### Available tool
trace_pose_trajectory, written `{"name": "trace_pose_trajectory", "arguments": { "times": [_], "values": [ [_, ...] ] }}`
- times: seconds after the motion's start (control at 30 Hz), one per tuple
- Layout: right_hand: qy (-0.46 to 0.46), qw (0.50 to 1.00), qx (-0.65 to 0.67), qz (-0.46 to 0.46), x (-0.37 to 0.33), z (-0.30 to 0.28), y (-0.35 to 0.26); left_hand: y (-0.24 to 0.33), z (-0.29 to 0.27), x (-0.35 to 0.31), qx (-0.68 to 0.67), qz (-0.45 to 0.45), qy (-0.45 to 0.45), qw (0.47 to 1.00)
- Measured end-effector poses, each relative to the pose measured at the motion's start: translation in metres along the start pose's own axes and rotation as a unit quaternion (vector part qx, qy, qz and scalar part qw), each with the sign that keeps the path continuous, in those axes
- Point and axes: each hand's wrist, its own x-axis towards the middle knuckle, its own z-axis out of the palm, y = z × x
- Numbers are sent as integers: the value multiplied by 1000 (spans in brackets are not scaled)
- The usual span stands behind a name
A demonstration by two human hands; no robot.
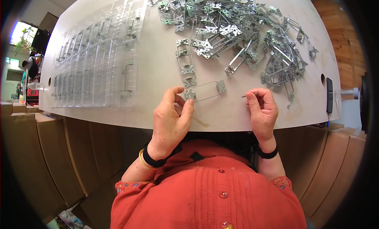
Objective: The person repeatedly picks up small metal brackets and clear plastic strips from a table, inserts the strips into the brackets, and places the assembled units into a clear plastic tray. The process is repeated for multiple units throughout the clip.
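Observation:
Between my hands is a metal wire-and-plate bracket frame (205,91), with a stamped plate at each end and thin rods joining them. The thumb and index finger of my left hand (171,112) close on its left end plate. Whether the frame rests on the table or is slightly raised, I cannot tell. My right hand (262,110) pinches a small thin dark metal piece (244,96), its tip sticking out to the left of the fingertips. Just beyond the left hand, similar bracket frames (185,69) lie in a short column.
A large tangled heap of metal brackets (237,31) covers the back and right of the white table (158,51). Clear plastic compartment trays (94,71) with metal parts stand at the left. A dark phone-like device (329,95) is at the right edge. Cardboard boxes (51,150) flank the table.

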Motion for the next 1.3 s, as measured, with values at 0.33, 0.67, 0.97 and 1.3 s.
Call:
{"name": "trace_pose_trajectory", "arguments": {
  "times": [0.33, 0.67, 0.97, 1.3],
  "values": [
    [0, 1000, -15, -3, 0, 3, 0, -9, 1, 3, 42, 47, -24, 998],
    [4, 998, -54, -10, 0, 2, -3, -15, 7, 11, 88, 154, -17, 984],
    [26, 999, 39, 1, -8, 11, -7, -11, 1, -1, 59, 148, -96, 983],
    [13, 1000, -9, -8, -10, 22, -7, -17, 4, 2, 70, 186, -89, 976]
  ]
}}
